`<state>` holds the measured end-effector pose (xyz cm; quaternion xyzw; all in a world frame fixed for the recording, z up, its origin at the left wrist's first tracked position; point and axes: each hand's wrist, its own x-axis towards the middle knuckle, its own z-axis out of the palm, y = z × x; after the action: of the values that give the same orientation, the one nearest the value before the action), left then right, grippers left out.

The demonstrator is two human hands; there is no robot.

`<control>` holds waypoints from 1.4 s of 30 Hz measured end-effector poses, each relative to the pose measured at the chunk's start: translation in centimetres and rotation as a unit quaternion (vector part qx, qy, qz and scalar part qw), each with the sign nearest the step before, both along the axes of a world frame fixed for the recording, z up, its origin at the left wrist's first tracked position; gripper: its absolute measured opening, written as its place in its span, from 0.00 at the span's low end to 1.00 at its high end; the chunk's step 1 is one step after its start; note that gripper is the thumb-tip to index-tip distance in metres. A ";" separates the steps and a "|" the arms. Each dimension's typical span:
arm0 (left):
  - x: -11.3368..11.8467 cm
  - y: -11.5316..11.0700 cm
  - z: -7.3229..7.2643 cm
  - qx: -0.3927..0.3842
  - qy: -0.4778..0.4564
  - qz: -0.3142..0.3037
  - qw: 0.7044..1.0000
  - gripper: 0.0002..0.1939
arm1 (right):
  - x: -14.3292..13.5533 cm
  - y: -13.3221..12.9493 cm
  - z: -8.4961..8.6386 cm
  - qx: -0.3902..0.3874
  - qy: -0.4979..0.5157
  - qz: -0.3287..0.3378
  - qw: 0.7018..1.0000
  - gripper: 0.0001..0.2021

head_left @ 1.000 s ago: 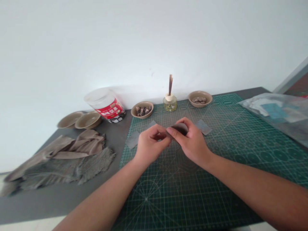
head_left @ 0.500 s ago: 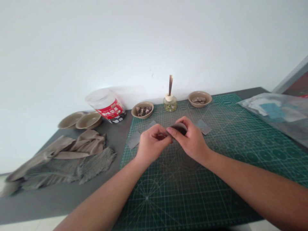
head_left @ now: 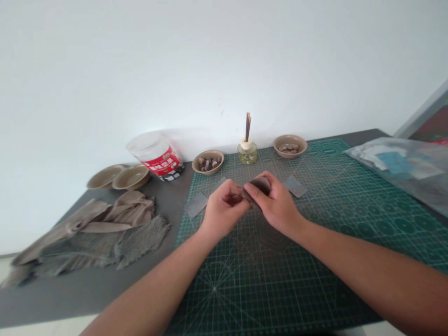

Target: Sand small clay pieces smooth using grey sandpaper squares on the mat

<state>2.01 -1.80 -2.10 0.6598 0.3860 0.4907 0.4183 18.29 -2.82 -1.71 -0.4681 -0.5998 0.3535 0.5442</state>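
Note:
Above the middle of the green cutting mat (head_left: 217, 266), my two hands meet. My right hand (head_left: 276, 200) grips a dark grey-brown curved piece (head_left: 263, 185) that looks like a bent sheet, its thumb pressed along the near face. My left hand (head_left: 227, 205) is closed in a pinch at the left edge of that piece; whatever sits between its fingertips is hidden. Flat on the mat lie thin grey squares, one left of my left hand (head_left: 196, 205) and another right of my right hand (head_left: 295, 186). A further grey square is partly covered by my left hand.
Along the wall stand a bowl of brown lumps (head_left: 207, 171), a reed diffuser (head_left: 247, 153) and a bowl of flat brown pieces (head_left: 290, 155). Leftward are a red-labelled tub (head_left: 163, 162), two stacked-looking bowls (head_left: 131, 177) and rumpled cloths (head_left: 105, 228). A plastic bag (head_left: 406, 161) lies right.
The curved piece has tilted, so more of its dark face shows beside my right thumb. Both hands stay together in nearly the same place. The whole view has shifted slightly.

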 end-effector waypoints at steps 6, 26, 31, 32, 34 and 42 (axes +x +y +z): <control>-0.3 0.1 -0.3 0.006 -0.005 -0.007 1.000 0.10 | -0.3 0.4 -0.6 -0.006 0.000 -0.001 1.000 0.14; -0.1 0.9 -0.3 0.019 -0.058 -0.049 0.997 0.12 | 0.1 0.6 -0.3 -0.007 -0.001 -0.045 0.999 0.13; -0.1 0.7 -0.2 0.023 -0.052 -0.071 0.996 0.11 | -0.4 0.3 -0.5 -0.026 0.026 -0.018 0.999 0.13; -0.1 0.6 -0.2 0.019 -0.052 -0.073 0.996 0.10 | -0.5 0.3 -0.6 -0.028 0.029 -0.020 0.999 0.13; 0.0 0.5 -0.2 0.016 -0.052 -0.073 0.996 0.10 | -0.6 0.4 -0.8 -0.029 0.039 -0.009 0.999 0.13; -0.6 0.4 0.3 0.027 -0.064 -0.044 0.997 0.11 | 1.0 1.4 -0.6 0.019 -0.107 -0.079 0.991 0.06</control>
<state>1.42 -1.37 -1.76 0.6544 0.3155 0.5235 0.4451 19.32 -1.40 -2.33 -0.5388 -0.6222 0.2461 0.5118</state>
